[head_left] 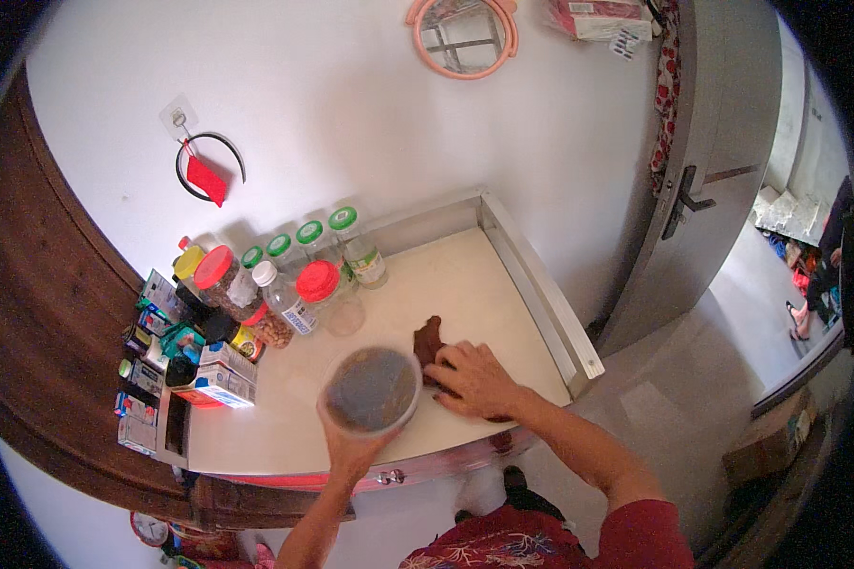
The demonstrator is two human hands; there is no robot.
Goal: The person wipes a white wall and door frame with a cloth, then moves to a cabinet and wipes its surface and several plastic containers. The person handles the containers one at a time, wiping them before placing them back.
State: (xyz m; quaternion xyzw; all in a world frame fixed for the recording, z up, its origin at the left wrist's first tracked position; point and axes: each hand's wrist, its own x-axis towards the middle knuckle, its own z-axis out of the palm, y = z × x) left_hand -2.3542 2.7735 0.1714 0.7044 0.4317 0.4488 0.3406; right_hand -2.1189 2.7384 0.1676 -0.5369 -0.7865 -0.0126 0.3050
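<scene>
In my left hand (353, 449) is a round tub (373, 387) with a pale rim and something dark showing across its top, slightly blurred. It is held above the front of the cream cabinet top (280, 431). My right hand (474, 377) is closed over a dark brown cloth (428, 338) that lies on the cabinet top, just right of the tub. Part of the cloth is hidden under the fingers. Behind the tub stands a clear jar with a red lid (319, 281).
Several green-lidded glass jars (363, 258), a white-capped bottle (285, 299) and a red-lidded jar of nuts (230, 277) line the back left. Small boxes (226, 375) crowd the left end. A raised metal edge (541, 299) borders the right side; beyond it is a grey door (697, 204).
</scene>
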